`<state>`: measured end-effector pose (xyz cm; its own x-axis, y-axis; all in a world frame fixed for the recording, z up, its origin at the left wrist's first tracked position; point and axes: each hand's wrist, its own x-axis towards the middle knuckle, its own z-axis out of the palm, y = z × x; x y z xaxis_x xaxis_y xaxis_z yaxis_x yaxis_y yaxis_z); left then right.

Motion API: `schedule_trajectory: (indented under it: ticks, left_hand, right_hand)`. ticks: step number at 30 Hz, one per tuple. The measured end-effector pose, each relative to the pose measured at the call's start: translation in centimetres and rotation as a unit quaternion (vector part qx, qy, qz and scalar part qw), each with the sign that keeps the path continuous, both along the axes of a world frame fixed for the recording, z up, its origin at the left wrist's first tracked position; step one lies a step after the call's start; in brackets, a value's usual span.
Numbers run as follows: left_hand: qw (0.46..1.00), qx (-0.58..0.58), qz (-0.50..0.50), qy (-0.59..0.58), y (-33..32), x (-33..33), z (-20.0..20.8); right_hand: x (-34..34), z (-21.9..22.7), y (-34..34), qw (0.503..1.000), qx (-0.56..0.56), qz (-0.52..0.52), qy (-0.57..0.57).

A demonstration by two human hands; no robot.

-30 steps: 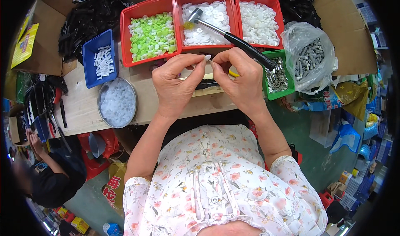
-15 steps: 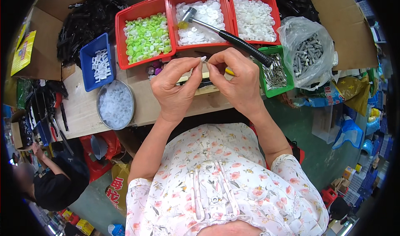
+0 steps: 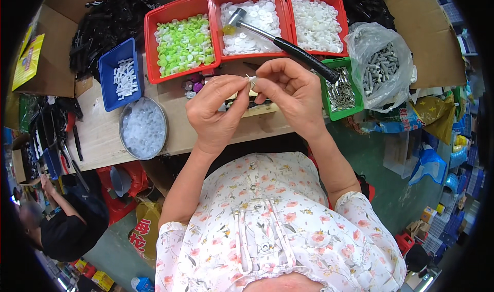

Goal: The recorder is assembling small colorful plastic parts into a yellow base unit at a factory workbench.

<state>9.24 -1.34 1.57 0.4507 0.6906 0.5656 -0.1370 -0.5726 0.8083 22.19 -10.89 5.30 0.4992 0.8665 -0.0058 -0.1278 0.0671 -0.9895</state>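
Note:
Above the near edge of the wooden workbench (image 3: pixel 190 132), my two hands meet in front of the red bins. My left hand (image 3: pixel 218 106) pinches a small white plastic part (image 3: pixel 251 79) between thumb and fingertips. Thumb and fingers of my right hand (image 3: pixel 290 93) close on the same part from the other side. The part is too small to tell its exact kind. Below my fingers lies a pale, narrow block or fixture (image 3: pixel 260 109), largely covered by the hands.
Red bins hold green-and-white pieces (image 3: pixel 184 45), white discs (image 3: pixel 262 21) and white caps (image 3: pixel 318 21). A hammer (image 3: pixel 288 46) lies across them. Around stand a blue bin (image 3: pixel 121 75), a round bowl (image 3: pixel 143 129), a green bin (image 3: pixel 341 88) and a bag of grey parts (image 3: pixel 381 65). A co-worker (image 3: pixel 72 217) is at left.
My right hand's fingers have shifted and turned slightly around the small white part, which shows more now. My left hand keeps its pinch in nearly the same place.

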Motion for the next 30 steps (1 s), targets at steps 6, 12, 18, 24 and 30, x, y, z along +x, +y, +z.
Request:
schedule_trajectory:
  ticks: [6,12,18,24,30]
  left_hand:
    - [0.993,-0.095,-0.059,-0.025,-0.1,-0.5,-0.1]
    - [0.984,-0.152,-0.09,-0.007,-0.6,-1.4,0.6]
    - [0.991,-0.065,-0.083,0.085,0.0,-2.8,-0.8]
    - [0.982,0.116,-0.001,0.15,-0.1,-4.3,-1.3]
    - [0.955,0.228,0.026,0.186,-1.1,-5.4,-3.1]
  right_hand:
    - [1.0,-0.5,-0.2,0.961,0.014,0.016,-0.275]
    - [1.0,-1.2,-0.8,0.935,0.062,0.013,-0.348]
    - [0.5,-2.0,-1.1,0.903,0.072,0.038,-0.421]
    - [0.1,-3.5,-0.9,0.84,0.05,0.075,-0.536]
    - [-0.3,-3.9,-0.5,0.811,0.011,0.102,-0.576]
